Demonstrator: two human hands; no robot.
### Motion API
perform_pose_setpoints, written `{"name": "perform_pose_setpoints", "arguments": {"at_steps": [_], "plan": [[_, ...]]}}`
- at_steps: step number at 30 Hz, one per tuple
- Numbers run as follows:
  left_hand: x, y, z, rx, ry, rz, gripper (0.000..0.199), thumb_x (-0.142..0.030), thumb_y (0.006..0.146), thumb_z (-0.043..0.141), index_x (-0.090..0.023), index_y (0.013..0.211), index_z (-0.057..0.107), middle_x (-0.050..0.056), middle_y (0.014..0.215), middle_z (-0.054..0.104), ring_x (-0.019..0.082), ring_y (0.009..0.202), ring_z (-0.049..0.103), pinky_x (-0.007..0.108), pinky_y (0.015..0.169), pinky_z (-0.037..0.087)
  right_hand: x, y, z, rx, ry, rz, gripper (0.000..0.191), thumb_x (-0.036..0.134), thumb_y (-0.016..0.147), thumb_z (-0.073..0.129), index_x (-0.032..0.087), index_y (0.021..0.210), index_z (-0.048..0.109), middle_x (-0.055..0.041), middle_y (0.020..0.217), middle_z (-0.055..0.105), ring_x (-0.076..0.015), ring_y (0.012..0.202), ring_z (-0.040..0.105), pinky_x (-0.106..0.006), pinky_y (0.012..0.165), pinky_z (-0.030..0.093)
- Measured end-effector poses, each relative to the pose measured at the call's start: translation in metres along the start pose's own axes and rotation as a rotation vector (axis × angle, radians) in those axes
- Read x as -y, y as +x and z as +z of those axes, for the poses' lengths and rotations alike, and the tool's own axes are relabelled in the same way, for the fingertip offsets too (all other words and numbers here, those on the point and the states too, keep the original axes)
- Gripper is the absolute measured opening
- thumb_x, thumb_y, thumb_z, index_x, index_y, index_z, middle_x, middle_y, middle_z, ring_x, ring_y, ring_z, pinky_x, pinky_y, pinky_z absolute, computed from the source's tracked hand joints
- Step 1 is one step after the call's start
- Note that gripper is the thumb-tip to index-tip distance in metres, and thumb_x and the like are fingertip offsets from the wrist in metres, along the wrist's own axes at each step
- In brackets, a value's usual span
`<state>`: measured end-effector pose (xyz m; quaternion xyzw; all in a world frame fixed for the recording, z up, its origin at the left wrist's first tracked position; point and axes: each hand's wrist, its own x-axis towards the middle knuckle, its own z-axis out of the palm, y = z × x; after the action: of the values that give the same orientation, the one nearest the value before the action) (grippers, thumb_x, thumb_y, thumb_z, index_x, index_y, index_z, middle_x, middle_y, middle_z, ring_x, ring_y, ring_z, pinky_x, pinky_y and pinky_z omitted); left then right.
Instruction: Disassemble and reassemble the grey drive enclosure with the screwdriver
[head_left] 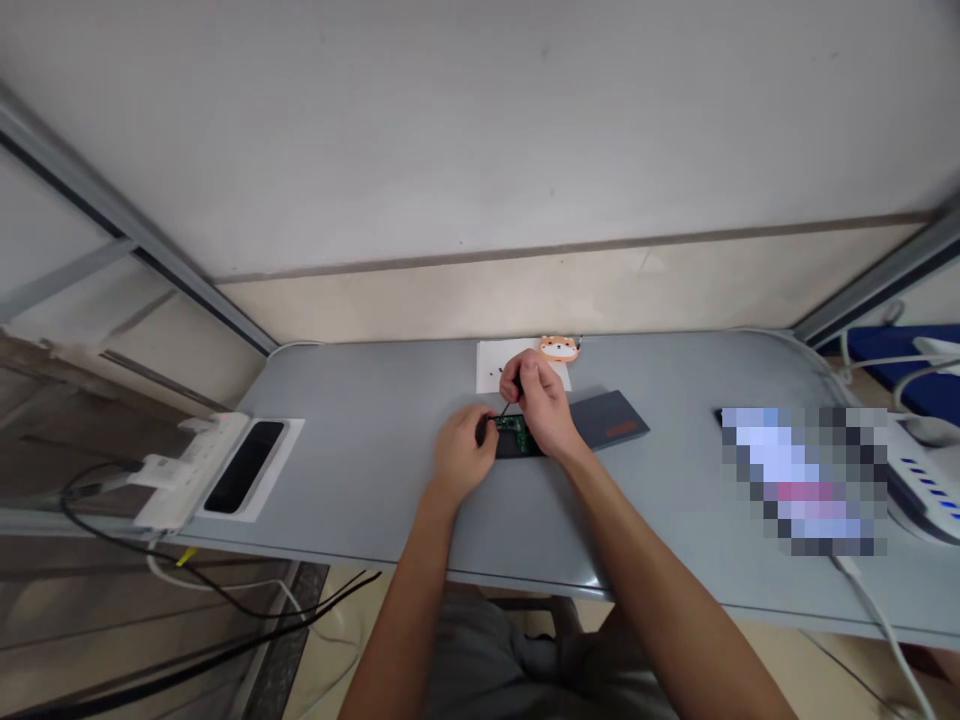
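Note:
My left hand (463, 448) grips the left end of a dark open casing with a green circuit board (517, 428) inside, lying on the table. Above it, my right hand (538, 398) is closed round a small screwdriver (508, 408). Its thin dark shaft slants down toward the board's upper left corner; whether the tip touches a screw is too small to tell. Partly behind my right wrist lies a flat dark grey panel (606, 420) with a reddish-brown label. Just beyond my hands, a sheet of white paper (486, 352) carries several tiny dark pieces.
An orange animal-face item (559, 348) sits on the paper's far right corner. At left, a black phone (246, 468) rests on a white box beside a power strip (196, 470) with cables. A pixelated lit device (799, 480) with a white cable lies at right.

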<state>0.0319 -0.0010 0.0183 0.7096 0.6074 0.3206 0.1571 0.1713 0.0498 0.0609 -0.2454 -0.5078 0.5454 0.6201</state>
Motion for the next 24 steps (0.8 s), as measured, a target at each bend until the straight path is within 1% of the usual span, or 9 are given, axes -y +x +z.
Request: {"name": "perform_pose_setpoints", "arguments": {"at_steps": [4, 7, 9, 12, 15, 18, 20, 22, 24], "plan": [[-0.0006, 0.0000, -0.0006, 0.000, 0.014, 0.006, 0.016, -0.017, 0.097, 0.057, -0.024, 0.105, 0.070, 0.005, 0.106, 0.076, 0.025, 0.104, 0.071, 0.038, 0.095, 0.057, 0.0009, 0.0010, 0.0013, -0.025, 0.008, -0.001, 0.053, 0.076, 0.095, 0.057, 0.026, 0.079, 0.057, 0.0041, 0.063, 0.043, -0.0145, 0.060, 0.041, -0.030, 0.059, 0.035], [-0.0008, -0.0001, -0.0007, -0.003, 0.026, 0.018, 0.017, -0.017, 0.097, 0.057, -0.024, 0.105, 0.071, 0.005, 0.106, 0.076, 0.025, 0.104, 0.071, 0.038, 0.095, 0.057, 0.0042, 0.0024, 0.0000, -0.048, 0.088, 0.046, 0.050, 0.075, 0.095, 0.058, 0.026, 0.088, 0.064, 0.0025, 0.067, 0.050, -0.0152, 0.063, 0.047, -0.031, 0.061, 0.040], [-0.0008, -0.0003, -0.0004, -0.001, 0.031, 0.031, 0.018, -0.017, 0.097, 0.056, -0.024, 0.105, 0.071, 0.005, 0.106, 0.076, 0.025, 0.104, 0.071, 0.038, 0.095, 0.056, 0.0071, 0.0028, -0.0022, -0.036, 0.112, 0.074, 0.047, 0.072, 0.093, 0.063, 0.025, 0.089, 0.065, 0.0010, 0.073, 0.056, -0.0155, 0.066, 0.052, -0.031, 0.063, 0.044], [-0.0010, -0.0005, 0.0004, -0.007, 0.037, 0.029, 0.019, -0.016, 0.098, 0.054, -0.024, 0.104, 0.071, 0.005, 0.104, 0.076, 0.025, 0.102, 0.071, 0.038, 0.094, 0.056, 0.0096, 0.0027, -0.0054, -0.002, 0.086, 0.082, 0.044, 0.067, 0.088, 0.074, 0.025, 0.085, 0.061, 0.0004, 0.077, 0.062, -0.0151, 0.069, 0.057, -0.031, 0.065, 0.047], [-0.0013, -0.0003, 0.0008, -0.012, 0.033, 0.037, 0.020, -0.016, 0.098, 0.054, -0.023, 0.104, 0.071, 0.005, 0.103, 0.075, 0.025, 0.101, 0.071, 0.038, 0.094, 0.056, 0.0078, 0.0023, -0.0055, -0.011, 0.058, 0.066, 0.047, 0.062, 0.085, 0.080, 0.026, 0.085, 0.051, 0.0028, 0.077, 0.065, -0.0131, 0.066, 0.057, -0.029, 0.063, 0.047], [-0.0013, -0.0001, 0.0004, -0.001, 0.029, 0.052, 0.020, -0.015, 0.098, 0.053, -0.023, 0.104, 0.071, 0.006, 0.104, 0.076, 0.025, 0.103, 0.071, 0.039, 0.095, 0.056, 0.0038, 0.0027, -0.0031, -0.029, 0.019, 0.042, 0.047, 0.062, 0.087, 0.078, 0.028, 0.088, 0.045, 0.0085, 0.064, 0.054, -0.0116, 0.056, 0.049, -0.027, 0.056, 0.042], [-0.0010, 0.0000, 0.0000, 0.002, 0.029, 0.052, 0.020, -0.015, 0.098, 0.054, -0.023, 0.103, 0.071, 0.005, 0.103, 0.076, 0.025, 0.103, 0.071, 0.039, 0.095, 0.056, 0.0020, 0.0035, -0.0020, -0.024, 0.018, 0.016, 0.043, 0.067, 0.092, 0.069, 0.028, 0.093, 0.051, 0.0087, 0.062, 0.048, -0.0121, 0.055, 0.046, -0.027, 0.055, 0.040], [-0.0006, -0.0001, -0.0001, -0.005, 0.027, 0.052, 0.019, -0.016, 0.097, 0.054, -0.024, 0.103, 0.071, 0.005, 0.103, 0.076, 0.024, 0.101, 0.071, 0.038, 0.094, 0.057, 0.0016, 0.0041, -0.0019, -0.018, 0.055, 0.011, 0.042, 0.070, 0.097, 0.058, 0.028, 0.100, 0.060, 0.0056, 0.066, 0.050, -0.0133, 0.060, 0.049, -0.028, 0.057, 0.042], [-0.0001, -0.0002, 0.0000, -0.013, 0.026, 0.053, 0.019, -0.015, 0.097, 0.054, -0.024, 0.103, 0.071, 0.005, 0.102, 0.076, 0.024, 0.101, 0.071, 0.038, 0.094, 0.057, 0.0018, 0.0040, -0.0027, -0.010, 0.079, 0.029, 0.041, 0.067, 0.098, 0.058, 0.027, 0.102, 0.066, 0.0027, 0.072, 0.056, -0.0142, 0.067, 0.054, -0.029, 0.063, 0.046]]}}
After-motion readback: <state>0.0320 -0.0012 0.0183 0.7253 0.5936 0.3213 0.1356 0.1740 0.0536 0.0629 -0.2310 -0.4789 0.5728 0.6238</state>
